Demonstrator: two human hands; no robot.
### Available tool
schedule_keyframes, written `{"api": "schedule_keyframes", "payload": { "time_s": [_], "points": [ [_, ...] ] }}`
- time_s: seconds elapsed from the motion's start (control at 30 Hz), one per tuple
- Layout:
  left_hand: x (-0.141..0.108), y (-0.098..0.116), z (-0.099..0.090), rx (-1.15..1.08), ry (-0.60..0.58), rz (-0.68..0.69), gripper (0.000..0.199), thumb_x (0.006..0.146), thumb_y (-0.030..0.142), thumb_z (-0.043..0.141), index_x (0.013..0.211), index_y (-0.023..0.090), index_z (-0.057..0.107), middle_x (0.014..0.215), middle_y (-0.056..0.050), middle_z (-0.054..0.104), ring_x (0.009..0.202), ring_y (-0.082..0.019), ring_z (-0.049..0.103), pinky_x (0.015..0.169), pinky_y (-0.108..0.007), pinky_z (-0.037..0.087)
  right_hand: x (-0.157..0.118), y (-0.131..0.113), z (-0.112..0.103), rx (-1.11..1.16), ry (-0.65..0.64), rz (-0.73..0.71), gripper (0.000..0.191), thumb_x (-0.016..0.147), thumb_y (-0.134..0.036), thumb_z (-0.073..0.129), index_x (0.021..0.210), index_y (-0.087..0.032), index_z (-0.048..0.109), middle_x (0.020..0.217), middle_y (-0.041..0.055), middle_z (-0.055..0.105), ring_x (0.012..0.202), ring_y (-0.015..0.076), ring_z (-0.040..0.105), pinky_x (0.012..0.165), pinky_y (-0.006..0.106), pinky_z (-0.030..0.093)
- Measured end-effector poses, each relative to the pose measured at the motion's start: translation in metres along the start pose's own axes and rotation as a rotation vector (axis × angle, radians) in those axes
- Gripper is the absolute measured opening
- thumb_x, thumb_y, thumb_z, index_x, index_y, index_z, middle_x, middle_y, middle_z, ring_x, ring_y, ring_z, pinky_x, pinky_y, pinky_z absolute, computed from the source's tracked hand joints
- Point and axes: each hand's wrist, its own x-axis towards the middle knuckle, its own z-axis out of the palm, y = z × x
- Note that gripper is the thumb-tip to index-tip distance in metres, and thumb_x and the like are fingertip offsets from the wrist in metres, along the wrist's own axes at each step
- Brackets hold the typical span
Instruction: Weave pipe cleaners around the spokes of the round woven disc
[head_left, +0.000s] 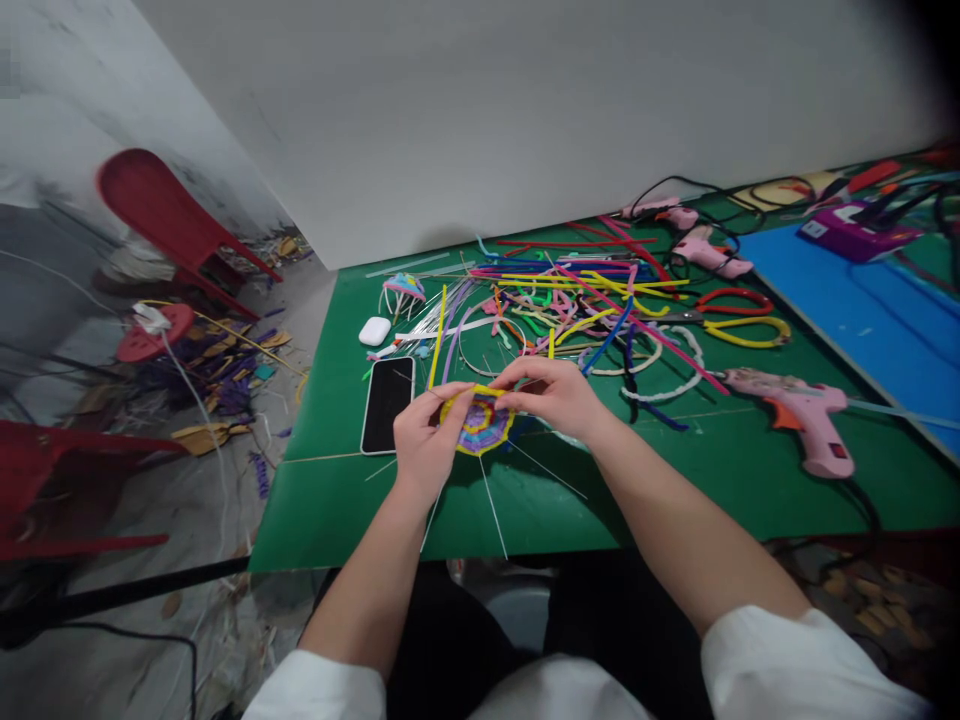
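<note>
Over the green table I hold a small round woven disc [480, 437] made of pipe cleaners, with purple, blue and red rings and a yellow outer edge. Thin white wire spokes stick out from it toward me and to the sides. My left hand [429, 440] grips its left edge between thumb and fingers. At the upper right rim, my right hand [551, 395] pinches the yellow edge; its fingertips partly cover the rim. A yellow pipe cleaner [438, 335] runs up from behind my left hand; whether it joins the disc I cannot tell.
A phone [388, 405] and a white earbud case [374, 331] lie left. Behind are a small woven dome [403, 290] and a heap of coloured pipe cleaners [555, 300]. Yellow-and-red-handled scissors [742, 325] and a pink glue gun [806, 410] lie right. A white panel [525, 120] stands behind.
</note>
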Motion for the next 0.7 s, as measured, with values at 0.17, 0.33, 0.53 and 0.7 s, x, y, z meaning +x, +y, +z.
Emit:
{"api": "schedule_keyframes", "payload": {
  "time_s": [0.17, 0.33, 0.53, 0.7],
  "points": [
    [-0.0007, 0.0021, -0.0023, 0.015, 0.001, 0.046, 0.013, 0.078, 0.029, 0.062, 0.082, 0.019, 0.07, 0.082, -0.002, 0.07, 0.074, -0.013, 0.065, 0.07, -0.023, 0.053, -0.0006, 0.0034, -0.0009, 0.055, -0.035, 0.04, 0.022, 0.065, -0.034, 0.073, 0.07, -0.015, 0.066, 0.069, 0.0017, 0.065, 0.06, 0.0114, 0.061, 0.053, 0.023, 0.05],
    [-0.0017, -0.0011, -0.0016, -0.026, -0.019, 0.032, 0.015, 0.078, 0.031, 0.062, 0.082, 0.018, 0.07, 0.085, -0.004, 0.07, 0.077, -0.014, 0.065, 0.072, -0.024, 0.053, -0.0005, 0.0043, -0.0018, 0.033, -0.045, 0.01, 0.022, 0.065, -0.034, 0.073, 0.068, -0.014, 0.064, 0.069, 0.0024, 0.065, 0.061, 0.0115, 0.06, 0.054, 0.023, 0.049],
    [-0.0006, -0.0019, -0.002, -0.012, -0.039, 0.042, 0.016, 0.077, 0.031, 0.063, 0.084, 0.018, 0.069, 0.085, -0.004, 0.07, 0.076, -0.014, 0.065, 0.069, -0.023, 0.053, -0.0008, 0.0041, -0.0021, 0.01, -0.058, -0.012, 0.026, 0.066, -0.034, 0.073, 0.083, -0.016, 0.068, 0.078, 0.0032, 0.066, 0.071, 0.0131, 0.062, 0.059, 0.023, 0.051],
    [-0.0019, -0.0013, -0.0001, -0.015, -0.042, 0.047, 0.014, 0.077, 0.029, 0.063, 0.083, 0.019, 0.07, 0.084, -0.003, 0.07, 0.076, -0.014, 0.065, 0.07, -0.023, 0.052, -0.0012, 0.0038, 0.0018, 0.009, -0.049, -0.127, 0.016, 0.071, -0.032, 0.069, 0.078, -0.017, 0.067, 0.077, 0.0032, 0.063, 0.071, 0.0122, 0.06, 0.06, 0.024, 0.049]
  ]
}}
